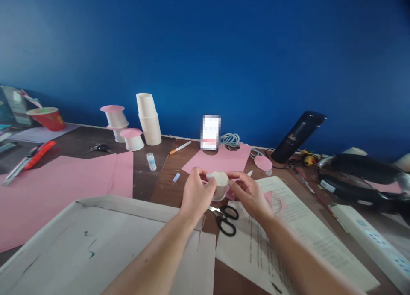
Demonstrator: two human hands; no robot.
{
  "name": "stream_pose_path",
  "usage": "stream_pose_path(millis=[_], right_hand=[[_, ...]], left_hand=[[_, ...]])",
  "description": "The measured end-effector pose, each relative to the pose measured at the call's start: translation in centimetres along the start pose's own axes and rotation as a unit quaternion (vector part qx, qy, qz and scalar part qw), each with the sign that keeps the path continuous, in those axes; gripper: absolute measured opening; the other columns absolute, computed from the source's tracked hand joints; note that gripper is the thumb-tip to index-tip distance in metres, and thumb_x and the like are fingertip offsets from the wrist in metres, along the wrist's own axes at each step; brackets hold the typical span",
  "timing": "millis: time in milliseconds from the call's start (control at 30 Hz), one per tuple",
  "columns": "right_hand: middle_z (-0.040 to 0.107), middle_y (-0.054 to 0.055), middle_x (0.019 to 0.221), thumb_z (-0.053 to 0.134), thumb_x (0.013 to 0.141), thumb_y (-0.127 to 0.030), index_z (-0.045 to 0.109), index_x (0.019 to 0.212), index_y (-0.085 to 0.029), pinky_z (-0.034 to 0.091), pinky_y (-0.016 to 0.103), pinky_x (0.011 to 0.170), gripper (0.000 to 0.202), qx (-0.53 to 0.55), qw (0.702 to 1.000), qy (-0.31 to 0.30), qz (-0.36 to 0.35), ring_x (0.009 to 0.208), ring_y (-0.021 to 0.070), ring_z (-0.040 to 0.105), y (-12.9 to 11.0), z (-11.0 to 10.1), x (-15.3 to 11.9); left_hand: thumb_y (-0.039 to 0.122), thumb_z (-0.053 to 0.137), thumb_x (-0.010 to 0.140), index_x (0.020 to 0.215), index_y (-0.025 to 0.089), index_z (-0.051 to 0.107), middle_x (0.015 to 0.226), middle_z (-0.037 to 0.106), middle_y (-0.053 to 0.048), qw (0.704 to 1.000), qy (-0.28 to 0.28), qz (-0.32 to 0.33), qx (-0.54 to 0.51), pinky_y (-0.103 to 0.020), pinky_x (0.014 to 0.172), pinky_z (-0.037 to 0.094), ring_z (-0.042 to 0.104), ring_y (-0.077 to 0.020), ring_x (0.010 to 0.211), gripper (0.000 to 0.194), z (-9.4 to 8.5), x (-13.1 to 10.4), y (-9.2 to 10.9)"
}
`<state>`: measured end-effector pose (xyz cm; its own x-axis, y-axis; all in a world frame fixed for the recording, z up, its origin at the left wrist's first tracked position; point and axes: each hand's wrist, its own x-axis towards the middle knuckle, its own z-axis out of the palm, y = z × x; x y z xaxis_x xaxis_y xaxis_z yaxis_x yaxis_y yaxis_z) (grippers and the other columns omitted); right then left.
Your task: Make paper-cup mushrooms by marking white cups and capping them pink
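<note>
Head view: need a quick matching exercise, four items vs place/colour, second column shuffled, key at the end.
Column 1
1. short paper cup
2. scissors
3. red paper cup
4. power strip

Column 2
A. at the lower right of the picture
B. towards the left edge of the picture
C. between the left hand and the right hand
D. black handles, near the middle of the picture

Pairs: 1-C, 2-D, 3-B, 4-A

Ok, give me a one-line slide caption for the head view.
Left hand and right hand hold a white paper cup beyond black-handled scissors.
</note>
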<state>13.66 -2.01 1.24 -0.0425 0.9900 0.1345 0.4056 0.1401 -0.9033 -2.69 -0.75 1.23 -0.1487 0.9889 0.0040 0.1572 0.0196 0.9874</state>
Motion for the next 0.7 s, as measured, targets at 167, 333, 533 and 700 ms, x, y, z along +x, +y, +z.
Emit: stream_pose_path(millis=[167,333,533,700], right_hand=[[0.065,0.002,0.09,0.056,0.082,-0.031,0.063,0.106,-0.024,0.045,0.026,0.059,0.026,-0.072,0.995,0.031,-0.067,0.059,0.011,0.055,-0.1,0.1,-0.2],[0.065,0.002,0.086,0.052,0.081,-0.024,0.061,0.109,-0.024,0.047,0.027,0.062,0.03,-0.052,0.998,0.008,-0.047,0.063,0.0125,0.057,0.1,-0.1,-0.2],[0.061,0.005,0.111,0.05,0.083,-0.029,0.054,0.115,-0.023,0.049,0.027,0.059,0.034,0.033,0.997,0.063,-0.008,0.066,0.0117,0.06,0.7,-0.5,0.4],[0.063,0.004,0.096,0.056,0.083,-0.036,0.059,0.105,-0.022,0.046,0.027,0.061,0.026,0.032,0.986,0.157,-0.052,0.062,0.0103,0.055,-0.7,-0.8,0.0]], left_hand=[[0.021,0.062,0.072,0.086,0.02,0.055,0.071,0.062,-0.002,1.0,-0.005,-0.004,0.005,-0.028,0.061,0.046,0.06,-0.0159,0.061,0.016,0.0,0.1,0.1],[0.021,0.062,0.072,0.085,0.02,0.055,0.073,0.062,-0.003,1.0,0.002,0.002,0.004,-0.027,0.061,0.046,0.06,-0.0156,0.062,0.014,0.1,0.1,-0.1],[0.029,0.061,0.076,0.084,0.021,0.054,0.08,0.062,-0.002,0.999,0.007,0.033,0.034,-0.027,0.062,0.044,0.058,-0.0144,0.065,0.013,-0.5,-0.2,0.5],[0.029,0.061,0.079,0.089,0.021,0.059,0.091,0.062,-0.002,0.987,0.014,0.15,0.058,-0.025,0.068,0.045,0.057,-0.0124,0.072,0.014,-1.2,-0.9,2.2]])
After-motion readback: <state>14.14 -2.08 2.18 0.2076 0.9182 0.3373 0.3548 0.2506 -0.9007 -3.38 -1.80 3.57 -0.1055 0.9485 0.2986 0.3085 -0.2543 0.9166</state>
